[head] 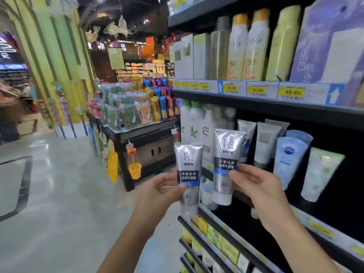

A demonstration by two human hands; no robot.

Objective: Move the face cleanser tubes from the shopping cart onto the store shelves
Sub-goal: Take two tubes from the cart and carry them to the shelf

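Observation:
I hold two silver face cleanser tubes marked MEN, caps down. My left hand point(159, 191) grips the left tube point(188, 164) by its lower half, in front of the shelf's left end. My right hand point(256, 186) grips the right tube point(226, 154), held slightly higher and closer to the middle shelf point(256, 223). Several other cleanser tubes point(289, 160) stand on that shelf to the right, with a dark gap behind my right hand. The shopping cart is out of view.
The upper shelf point(275, 104) carries spray cans and boxes with yellow price tags. Lower shelves hold yellow-green boxes point(222, 241). A black snack display table point(141, 131) stands to the left across a glossy aisle floor point(59, 194).

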